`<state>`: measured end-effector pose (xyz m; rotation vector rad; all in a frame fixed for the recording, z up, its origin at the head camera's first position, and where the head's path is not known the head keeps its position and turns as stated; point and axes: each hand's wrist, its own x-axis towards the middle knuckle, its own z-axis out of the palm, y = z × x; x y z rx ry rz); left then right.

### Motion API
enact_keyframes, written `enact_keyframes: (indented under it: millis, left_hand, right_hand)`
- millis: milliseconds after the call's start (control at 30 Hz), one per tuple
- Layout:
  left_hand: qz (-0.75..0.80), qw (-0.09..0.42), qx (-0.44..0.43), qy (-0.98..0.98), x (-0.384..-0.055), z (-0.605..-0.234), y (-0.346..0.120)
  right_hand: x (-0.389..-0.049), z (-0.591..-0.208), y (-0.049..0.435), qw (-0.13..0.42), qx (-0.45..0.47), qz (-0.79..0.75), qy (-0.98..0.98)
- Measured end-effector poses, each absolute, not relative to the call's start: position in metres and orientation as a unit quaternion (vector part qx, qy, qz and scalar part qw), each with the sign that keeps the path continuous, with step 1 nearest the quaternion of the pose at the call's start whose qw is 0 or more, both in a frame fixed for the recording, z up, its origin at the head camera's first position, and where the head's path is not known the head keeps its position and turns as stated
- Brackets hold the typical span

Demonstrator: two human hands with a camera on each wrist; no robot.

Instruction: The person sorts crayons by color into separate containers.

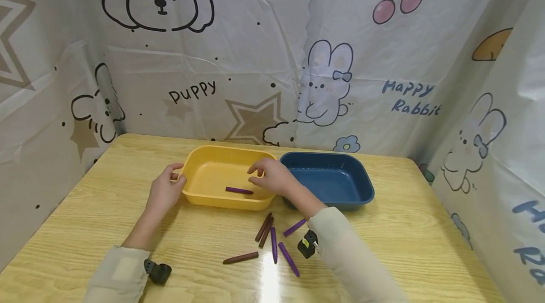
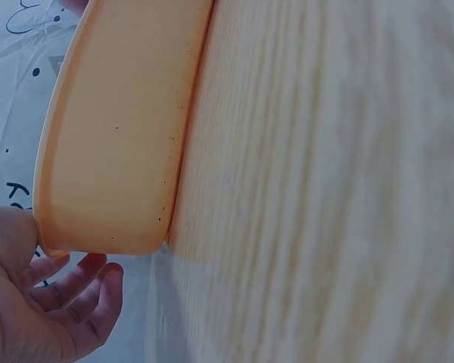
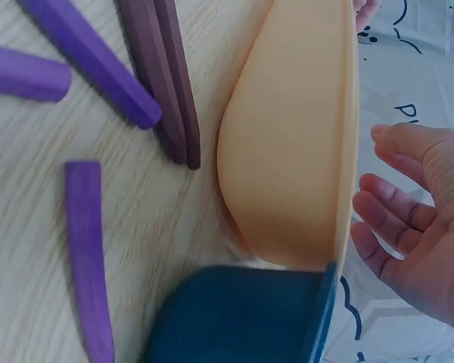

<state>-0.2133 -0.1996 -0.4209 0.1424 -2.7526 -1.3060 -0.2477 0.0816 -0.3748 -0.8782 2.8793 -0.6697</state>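
At the left end of the yellow plastic basin [image 1: 230, 203], my left hand [image 1: 167, 188] holds the rim with thumb and curled fingers; the left wrist view shows this hand [image 2: 45, 302] at the basin's corner. My right hand [image 1: 272, 176] hovers over the basin's right side, fingers spread and bent loosely, nothing between them. Inside the basin lies one purple crayon [image 1: 239, 190]. In the right wrist view the same hand [image 3: 420, 219] is above the rim, apart from it. Purple crayons [image 1: 274, 245] and brown crayons [image 1: 240, 258] lie on the table in front.
A dark blue basin [image 1: 328, 187] stands against the yellow one's right end, partly behind my right forearm. The wooden table [image 1: 191, 246] backs onto a white printed cloth [image 1: 255, 57]. Black wrist cameras [image 1: 158, 272] sit on both sleeves.
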Motion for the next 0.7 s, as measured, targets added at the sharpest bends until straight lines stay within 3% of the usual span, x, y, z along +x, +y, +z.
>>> enact_keyframes:
  millis: [367, 700]
  left_hand:
    - [-0.428, 0.046, 0.046, -0.902, -0.213, -0.420, -0.199]
    - [-0.425, 0.039, 0.035, -0.903, -0.213, -0.423, -0.200]
  right_hand:
    - [-0.226, -0.369, 0.101, 0.044, -0.286, -0.220, 0.931]
    - [-0.208, -0.370, 0.127, 0.026, -0.290, -0.230, 0.928]
